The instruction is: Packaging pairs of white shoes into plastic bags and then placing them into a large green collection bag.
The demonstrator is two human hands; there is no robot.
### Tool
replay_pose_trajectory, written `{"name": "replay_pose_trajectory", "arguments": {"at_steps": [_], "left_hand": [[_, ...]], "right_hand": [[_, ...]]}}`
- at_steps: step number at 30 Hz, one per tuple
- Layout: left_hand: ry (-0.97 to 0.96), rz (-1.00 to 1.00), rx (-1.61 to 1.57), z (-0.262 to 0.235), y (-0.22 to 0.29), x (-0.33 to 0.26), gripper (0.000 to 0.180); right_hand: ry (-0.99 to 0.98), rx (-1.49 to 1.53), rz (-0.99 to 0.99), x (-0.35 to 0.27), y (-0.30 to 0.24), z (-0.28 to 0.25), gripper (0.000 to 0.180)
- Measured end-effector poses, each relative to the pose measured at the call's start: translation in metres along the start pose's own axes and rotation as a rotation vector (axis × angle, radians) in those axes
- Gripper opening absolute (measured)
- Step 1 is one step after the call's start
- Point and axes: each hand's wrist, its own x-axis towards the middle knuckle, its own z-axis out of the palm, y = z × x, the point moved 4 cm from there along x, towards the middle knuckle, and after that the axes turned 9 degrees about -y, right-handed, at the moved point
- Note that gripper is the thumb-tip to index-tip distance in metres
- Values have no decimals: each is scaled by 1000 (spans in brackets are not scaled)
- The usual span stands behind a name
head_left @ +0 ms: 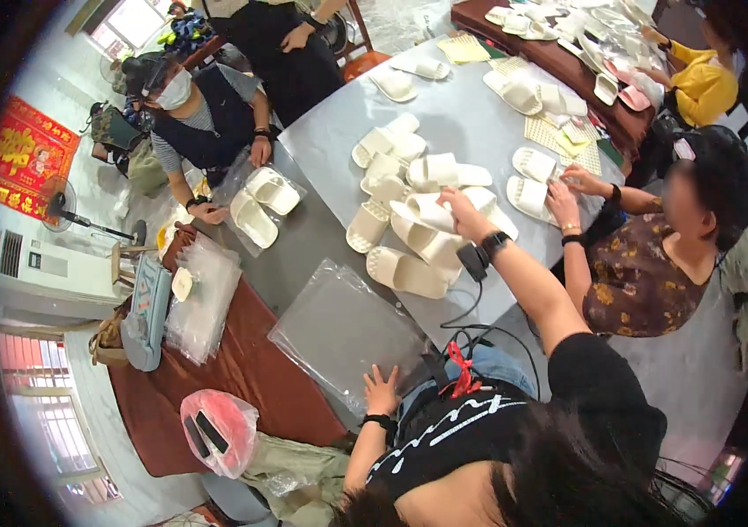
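My right hand (463, 215) reaches over a heap of cream slippers in the middle of the table, its fingers closed on a slipper (426, 211) by the strap. Other slippers lie around and under it, among them one (404, 270) with its bumpy strap toward the left. With fingers spread, my left hand (381, 392) rests flat at the near edge of a pile of clear plastic bags (339, 321). A black device with a cable hangs at my right wrist.
Across the table, a masked person handles a clear bag with two slippers (264, 206). To the right, another person touches a pair of slippers (532, 189). More bags (202, 299) lie on a brown cloth (277, 378) beside a pink bag (218, 430). Black cables (479, 329) trail near my waist.
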Motion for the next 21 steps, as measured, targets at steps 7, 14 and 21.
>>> {"name": "replay_pose_trajectory", "arguments": {"at_steps": [7, 14, 21], "left_hand": [[1, 76, 99, 4, 3, 16, 79], [-83, 32, 71, -10, 14, 15, 73], [-23, 7, 65, -9, 16, 13, 69]], "right_hand": [[-64, -866, -111, -48, -3, 5, 70], [-154, -1282, -135, 25, -2, 3, 93], [-151, -1423, 243, 95, 15, 9, 61]]}}
